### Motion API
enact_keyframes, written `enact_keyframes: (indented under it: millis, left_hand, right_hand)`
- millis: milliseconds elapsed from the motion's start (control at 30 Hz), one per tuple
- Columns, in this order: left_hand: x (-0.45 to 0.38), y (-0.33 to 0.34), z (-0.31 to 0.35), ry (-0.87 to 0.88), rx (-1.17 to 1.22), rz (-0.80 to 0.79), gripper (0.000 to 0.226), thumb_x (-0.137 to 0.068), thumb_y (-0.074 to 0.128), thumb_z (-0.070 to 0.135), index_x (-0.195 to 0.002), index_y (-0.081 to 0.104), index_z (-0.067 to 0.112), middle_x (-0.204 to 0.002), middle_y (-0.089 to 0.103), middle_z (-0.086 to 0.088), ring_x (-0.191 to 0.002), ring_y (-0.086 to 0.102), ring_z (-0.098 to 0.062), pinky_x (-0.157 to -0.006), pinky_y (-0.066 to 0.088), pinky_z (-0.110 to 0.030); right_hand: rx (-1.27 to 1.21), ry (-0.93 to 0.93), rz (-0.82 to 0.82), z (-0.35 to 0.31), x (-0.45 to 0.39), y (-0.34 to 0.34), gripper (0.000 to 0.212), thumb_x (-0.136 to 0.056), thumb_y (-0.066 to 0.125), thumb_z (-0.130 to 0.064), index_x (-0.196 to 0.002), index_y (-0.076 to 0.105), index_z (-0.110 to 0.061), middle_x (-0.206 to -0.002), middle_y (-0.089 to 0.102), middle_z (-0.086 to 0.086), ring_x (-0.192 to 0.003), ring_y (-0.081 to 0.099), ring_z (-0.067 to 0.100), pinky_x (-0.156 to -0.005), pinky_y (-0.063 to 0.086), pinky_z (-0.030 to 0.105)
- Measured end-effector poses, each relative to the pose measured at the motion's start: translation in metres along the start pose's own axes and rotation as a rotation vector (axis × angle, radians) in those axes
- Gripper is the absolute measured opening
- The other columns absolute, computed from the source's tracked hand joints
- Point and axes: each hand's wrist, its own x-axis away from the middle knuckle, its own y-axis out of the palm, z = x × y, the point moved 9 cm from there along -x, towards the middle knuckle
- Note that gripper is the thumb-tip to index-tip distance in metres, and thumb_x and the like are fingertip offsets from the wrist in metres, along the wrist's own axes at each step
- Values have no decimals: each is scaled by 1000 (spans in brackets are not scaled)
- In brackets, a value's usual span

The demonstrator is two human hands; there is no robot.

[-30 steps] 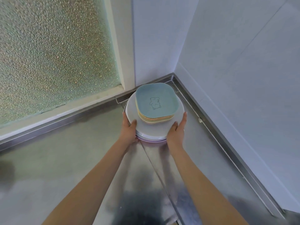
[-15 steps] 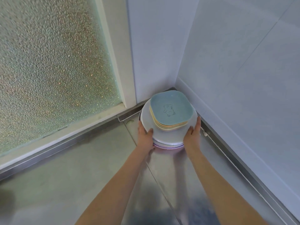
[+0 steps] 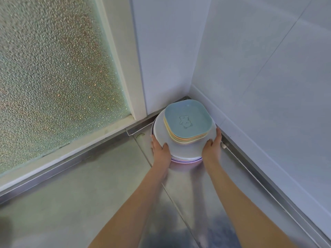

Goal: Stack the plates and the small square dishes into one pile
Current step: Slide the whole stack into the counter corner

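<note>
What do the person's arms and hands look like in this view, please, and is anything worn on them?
Both forearms are bare for all of their visible length: no sleeves, cuffs or gloves. The left hand and the right hand show no rings, and neither wrist carries a watch, bracelet or band. No markings are visible on them. The fingers are slim, with short nails as far as this view shows.

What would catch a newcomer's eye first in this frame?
First, the pile in the far corner of the steel counter: pastel square dishes, the top one blue with a small line drawing, sit on a stack of round white plates. The left hand and right hand grip the plates' rim from either side. A large frosted glass pane fills the left.
</note>
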Motion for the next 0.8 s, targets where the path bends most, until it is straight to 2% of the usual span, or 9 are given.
enact_keyframes:
  millis: [233, 333, 400, 467, 533, 633, 700, 733, 800]
  left_hand:
    - [3, 1, 2, -12, 29, 18, 64, -91, 33, -2, -151, 12, 12, -157, 22, -13, -146, 16, -30, -119, 20, -48]
    - [4, 2, -1, -14, 23, 27, 63, -92, 32, -1, -151, 11, 12, -158, 17, -13, -148, 12, -28, -120, 17, -47]
    - [2, 0, -1, -18, 7, 25, 62, -94, 33, 2, -151, 12, 13, -158, 18, -13, -147, 14, -29, -119, 18, -47]
    - [0, -4, 2, -46, -40, 41, 58, -97, 33, 11, -151, 13, 15, -159, 16, -12, -148, 13, -29, -120, 15, -46]
    - [-5, -10, 16, -6, -132, 77, 57, -101, 30, 21, -152, 8, 14, -162, 7, -7, -150, 4, -23, -121, 5, -40]
    - [-20, -3, 59, 205, -161, 21, 55, -103, 25, 31, -153, 8, 16, -162, 1, 2, -149, -5, -13, -119, -1, -31]
    - [-28, 10, 84, 235, -106, -84, 51, -103, 23, 34, -150, 23, 14, -161, 15, -1, -149, 10, -16, -117, 11, -28]
    - [-31, 16, 92, 228, -56, -132, 46, -103, 26, 30, -144, 34, 12, -154, 32, -7, -142, 30, -21, -112, 26, -25]
    - [-31, 18, 100, 206, 18, -143, 26, -98, 34, 18, -119, 47, 13, -115, 59, -2, -102, 59, -16, -79, 49, -14]
  right_hand:
    - [-67, 106, 34, 7, -2, 0, 59, -92, 25, -9, -142, 24, -40, -102, 48, 4, -68, 47, 12, -70, 35, 29]
    - [-28, 110, 26, 3, 0, 0, 60, -92, 24, -8, -143, 21, -39, -111, 52, 10, -73, 50, 22, -72, 36, 30]
    - [23, 90, -18, -3, 0, 2, 60, -93, 23, -7, -145, 17, -36, -129, 50, 14, -98, 53, 31, -85, 40, 36]
    - [123, 51, -22, -10, 3, -1, 58, -96, 25, -8, -148, 13, -30, -154, 26, 8, -138, 27, 27, -112, 21, 47]
    - [82, -25, 69, -20, 18, -9, 53, -99, 28, -15, -149, 12, -23, -159, 7, 2, -146, 3, 17, -117, 0, 45]
    - [-194, -94, 77, -31, 62, 1, 52, -101, 30, -25, -149, 11, -24, -158, 15, -4, -144, 13, 13, -119, 12, 39]
    - [-315, -65, -12, -35, 84, 22, 52, -100, 30, -31, -148, 9, -31, -156, 18, -12, -141, 19, 7, -117, 17, 32]
    - [-357, -62, -50, -39, 88, 32, 53, -101, 30, -32, -148, 7, -32, -156, 15, -16, -141, 18, 3, -116, 16, 27]
    - [-415, -60, -74, -50, 83, 40, 55, -101, 29, -32, -149, 2, -31, -155, 14, -18, -139, 17, 0, -112, 16, 21]
